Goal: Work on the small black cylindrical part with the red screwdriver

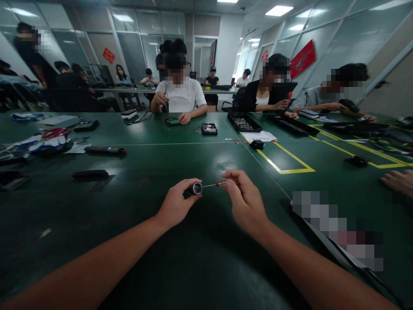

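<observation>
My left hand (180,200) is closed around a small dark cylinder (196,188) with a pale ring at its open end, which faces me. Between the thumb and fingers of my right hand (247,200) is a screwdriver (221,184) with a reddish clear handle. Its thin shaft points left and its tip reaches the cylinder's open end. Whether the tip touches a screw inside is too small to tell. Both hands are held above the green table (145,249).
At left lie a dark pen-like tool (105,150), a black bar (90,175) and gloves (48,144). Ahead are a black parts tray (244,122) and a small black block (257,144). A blurred flat item (335,232) lies at right, near another person's hand (398,181). Co-workers sit opposite.
</observation>
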`<move>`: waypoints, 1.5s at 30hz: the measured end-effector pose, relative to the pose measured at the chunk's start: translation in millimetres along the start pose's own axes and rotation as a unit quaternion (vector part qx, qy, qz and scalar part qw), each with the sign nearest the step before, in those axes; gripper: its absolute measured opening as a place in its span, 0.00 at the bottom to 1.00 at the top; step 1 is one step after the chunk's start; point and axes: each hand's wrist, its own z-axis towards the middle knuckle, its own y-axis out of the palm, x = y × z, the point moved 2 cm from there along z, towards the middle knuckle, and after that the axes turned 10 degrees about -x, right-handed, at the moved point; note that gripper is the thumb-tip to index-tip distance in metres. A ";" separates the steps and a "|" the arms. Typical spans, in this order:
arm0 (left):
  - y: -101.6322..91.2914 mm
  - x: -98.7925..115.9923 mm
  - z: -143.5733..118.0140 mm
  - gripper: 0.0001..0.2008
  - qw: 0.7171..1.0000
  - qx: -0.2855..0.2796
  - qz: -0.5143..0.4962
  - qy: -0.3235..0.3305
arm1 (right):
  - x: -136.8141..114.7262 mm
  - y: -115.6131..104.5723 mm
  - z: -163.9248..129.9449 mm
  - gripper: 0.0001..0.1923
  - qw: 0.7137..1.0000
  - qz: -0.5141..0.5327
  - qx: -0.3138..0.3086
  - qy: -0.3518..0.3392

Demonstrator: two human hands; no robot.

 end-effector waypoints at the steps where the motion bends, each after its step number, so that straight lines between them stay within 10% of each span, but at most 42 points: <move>1: -0.3 0.0 0.2 0.18 1.000 0.002 0.001 -0.005 | 0.4 -0.2 0.3 0.09 1.000 -0.001 -0.007 0.002; 30: 3.1 0.5 -0.5 0.17 1.000 -0.011 0.021 0.001 | 7.0 6.3 -0.7 0.12 1.000 0.018 0.005 0.010; 39: -11.0 3.6 9.6 0.18 0.996 0.001 0.084 0.044 | 35.6 1.9 21.0 0.15 0.914 0.353 0.036 0.196; 45: -9.9 -2.5 9.6 0.19 0.995 -0.001 0.091 0.042 | 35.1 2.6 17.5 0.14 0.949 0.279 0.081 0.123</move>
